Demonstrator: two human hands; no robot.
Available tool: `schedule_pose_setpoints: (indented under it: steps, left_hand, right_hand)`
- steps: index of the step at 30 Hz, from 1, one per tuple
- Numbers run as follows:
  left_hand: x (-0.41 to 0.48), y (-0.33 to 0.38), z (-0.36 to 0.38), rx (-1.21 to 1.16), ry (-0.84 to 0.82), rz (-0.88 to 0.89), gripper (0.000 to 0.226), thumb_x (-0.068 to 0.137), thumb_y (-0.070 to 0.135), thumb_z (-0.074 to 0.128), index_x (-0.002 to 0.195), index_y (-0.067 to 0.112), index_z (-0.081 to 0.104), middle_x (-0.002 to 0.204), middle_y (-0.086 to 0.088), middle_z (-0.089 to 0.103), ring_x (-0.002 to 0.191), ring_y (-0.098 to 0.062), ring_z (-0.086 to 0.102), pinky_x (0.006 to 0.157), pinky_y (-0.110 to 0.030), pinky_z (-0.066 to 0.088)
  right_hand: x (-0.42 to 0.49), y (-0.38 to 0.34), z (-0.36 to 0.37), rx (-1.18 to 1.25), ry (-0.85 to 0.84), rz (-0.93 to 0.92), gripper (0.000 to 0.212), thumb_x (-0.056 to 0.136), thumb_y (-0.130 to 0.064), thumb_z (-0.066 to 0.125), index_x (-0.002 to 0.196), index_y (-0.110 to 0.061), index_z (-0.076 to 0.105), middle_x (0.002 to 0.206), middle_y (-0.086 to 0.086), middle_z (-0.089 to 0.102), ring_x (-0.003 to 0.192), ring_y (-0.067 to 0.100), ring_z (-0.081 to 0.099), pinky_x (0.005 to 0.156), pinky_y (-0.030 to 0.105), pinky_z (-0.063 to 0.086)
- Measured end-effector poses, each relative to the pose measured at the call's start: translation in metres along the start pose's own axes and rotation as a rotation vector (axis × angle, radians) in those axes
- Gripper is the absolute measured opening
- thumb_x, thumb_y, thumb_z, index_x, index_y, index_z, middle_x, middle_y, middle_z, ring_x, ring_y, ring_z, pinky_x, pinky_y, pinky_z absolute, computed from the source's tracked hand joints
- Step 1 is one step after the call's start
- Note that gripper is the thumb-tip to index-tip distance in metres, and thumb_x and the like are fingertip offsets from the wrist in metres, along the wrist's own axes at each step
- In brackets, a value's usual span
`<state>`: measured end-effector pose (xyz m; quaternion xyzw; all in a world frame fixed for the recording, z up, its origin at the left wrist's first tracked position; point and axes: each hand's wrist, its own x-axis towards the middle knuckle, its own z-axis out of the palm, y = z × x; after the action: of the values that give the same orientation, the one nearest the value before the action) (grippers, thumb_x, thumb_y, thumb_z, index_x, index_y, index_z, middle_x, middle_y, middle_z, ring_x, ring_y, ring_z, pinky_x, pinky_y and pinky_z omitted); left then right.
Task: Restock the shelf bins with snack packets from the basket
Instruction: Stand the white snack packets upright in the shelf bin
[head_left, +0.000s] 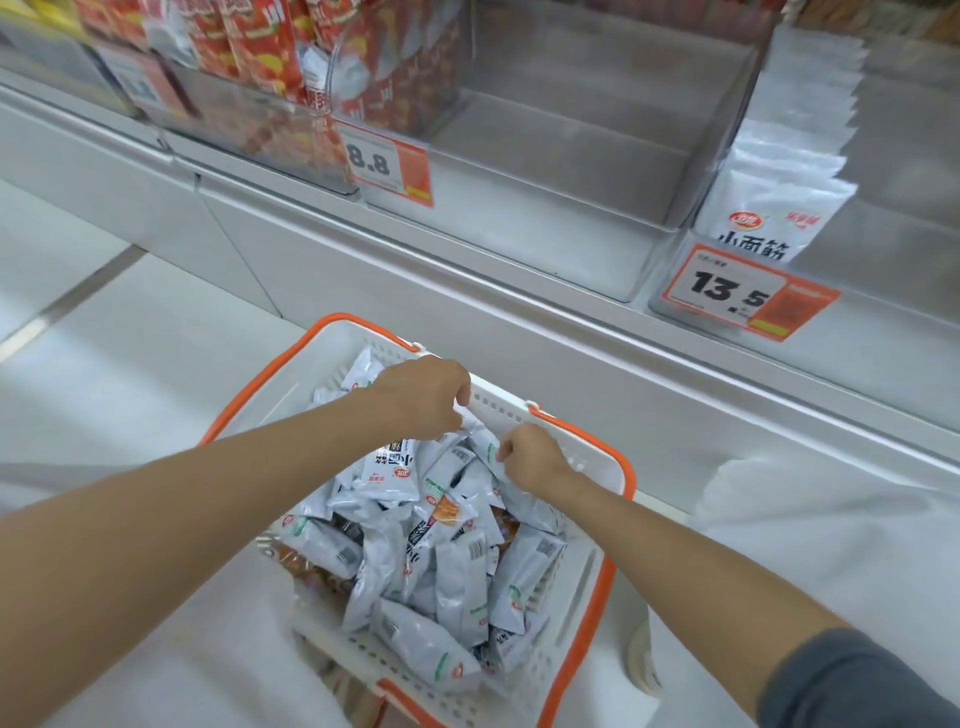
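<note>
Above basket (337, 358) of packets (415, 566), clear bin (519, 234)

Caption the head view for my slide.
Left hand and right hand grip white packets in the basket below the middle shelf bin.

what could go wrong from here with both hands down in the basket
1. The left hand and right hand both seem to pinch packets by an edge only. One could slip back into the loose pile or fall to the floor.
2. The basket holds mixed designs, some orange. A wrong one could end up in the empty bin or in the bin behind the 13.5 price tag.
3. A lifted packet may snag on the orange handle.
</note>
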<state>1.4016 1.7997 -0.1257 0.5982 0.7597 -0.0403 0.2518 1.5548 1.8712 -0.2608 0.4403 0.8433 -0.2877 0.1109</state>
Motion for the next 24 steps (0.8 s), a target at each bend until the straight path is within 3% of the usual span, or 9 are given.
schedule_pose_setpoints:
  steps: [4, 7, 9, 12, 15, 17, 19, 22, 24]
  left_hand:
    - [0.001, -0.003, -0.003, 0.046, -0.073, -0.016, 0.044, 0.086, 0.022, 0.065, 0.128, 0.022, 0.051, 0.134, -0.003, 0.051, 0.119, -0.021, 0.05, 0.097, -0.035, 0.045]
    - [-0.003, 0.004, -0.002, 0.015, -0.215, 0.028, 0.096, 0.079, 0.037, 0.078, 0.152, 0.019, 0.019, 0.158, -0.004, 0.024, 0.143, -0.024, 0.028, 0.114, -0.036, 0.029]
    - [-0.01, 0.017, 0.0, -0.179, -0.212, 0.101, 0.11, 0.072, 0.045, 0.081, 0.154, 0.021, 0.012, 0.159, 0.001, 0.022, 0.144, -0.02, 0.026, 0.114, -0.03, 0.027]
    - [-0.018, 0.041, 0.005, -0.566, -0.038, 0.235, 0.078, 0.072, 0.041, 0.083, 0.137, 0.024, 0.043, 0.119, 0.02, 0.057, 0.111, 0.004, 0.053, 0.092, -0.016, 0.041]
    - [-0.02, 0.059, 0.007, -0.844, 0.089, 0.305, 0.026, 0.079, 0.031, 0.079, 0.094, 0.028, 0.057, 0.073, 0.018, 0.058, 0.069, 0.005, 0.053, 0.071, -0.021, 0.045]
    - [-0.024, 0.065, 0.003, -0.971, 0.069, 0.3, 0.014, 0.086, 0.024, 0.072, 0.093, 0.016, 0.062, 0.078, 0.003, 0.061, 0.074, -0.011, 0.057, 0.075, -0.039, 0.053]
    - [-0.028, 0.072, -0.004, -1.068, -0.053, 0.298, 0.023, 0.09, 0.016, 0.068, 0.101, -0.003, 0.061, 0.085, -0.011, 0.06, 0.079, -0.021, 0.059, 0.086, -0.048, 0.054]
    - [-0.032, 0.084, -0.012, -0.972, -0.157, 0.291, 0.017, 0.089, 0.019, 0.068, 0.096, 0.004, 0.065, 0.079, 0.0, 0.066, 0.07, -0.004, 0.065, 0.066, -0.016, 0.053]
    - [-0.031, 0.089, -0.015, -0.904, -0.139, 0.299, 0.011, 0.087, 0.027, 0.069, 0.087, 0.016, 0.067, 0.074, 0.009, 0.067, 0.064, 0.002, 0.062, 0.06, -0.012, 0.047]
  right_hand:
    - [-0.017, -0.03, -0.07, 0.196, 0.079, -0.046, 0.024, 0.086, -0.007, 0.053, 0.069, -0.002, 0.069, 0.068, 0.013, 0.066, 0.068, 0.024, 0.064, 0.07, 0.034, 0.055]
    - [-0.046, -0.039, -0.132, 0.627, 0.117, 0.059, 0.013, 0.086, -0.002, 0.064, 0.078, -0.005, 0.074, 0.055, 0.002, 0.063, 0.045, 0.008, 0.059, 0.057, 0.026, 0.056]
    - [-0.071, -0.04, -0.164, 0.979, 0.132, 0.135, 0.01, 0.084, 0.006, 0.062, 0.081, 0.002, 0.071, 0.069, 0.01, 0.063, 0.047, 0.011, 0.058, 0.05, 0.018, 0.053]
    - [-0.099, -0.038, -0.187, 1.447, 0.082, 0.178, 0.023, 0.087, 0.015, 0.048, 0.079, 0.002, 0.065, 0.081, 0.012, 0.059, 0.06, 0.016, 0.061, 0.053, 0.016, 0.054]
    - [-0.115, -0.039, -0.193, 1.756, 0.039, 0.179, 0.022, 0.09, 0.016, 0.044, 0.086, 0.003, 0.062, 0.086, 0.013, 0.056, 0.069, 0.019, 0.061, 0.057, 0.019, 0.058]
    - [-0.121, -0.037, -0.197, 1.524, 0.12, 0.093, 0.012, 0.092, 0.001, 0.055, 0.09, 0.0, 0.067, 0.085, 0.011, 0.059, 0.066, 0.017, 0.058, 0.055, 0.021, 0.054]
    - [-0.125, -0.032, -0.201, 0.963, 0.31, -0.068, 0.027, 0.092, -0.032, 0.063, 0.09, -0.008, 0.073, 0.081, 0.007, 0.067, 0.062, 0.021, 0.056, 0.059, 0.025, 0.046]
    - [-0.128, -0.028, -0.202, 0.462, 0.436, -0.317, 0.034, 0.086, -0.05, 0.066, 0.081, -0.017, 0.074, 0.077, 0.001, 0.069, 0.07, 0.018, 0.061, 0.062, 0.032, 0.047]
    - [-0.126, -0.026, -0.2, 0.3, 0.481, -0.396, 0.04, 0.09, -0.042, 0.065, 0.063, -0.013, 0.063, 0.064, 0.002, 0.059, 0.061, 0.018, 0.053, 0.058, 0.036, 0.041]
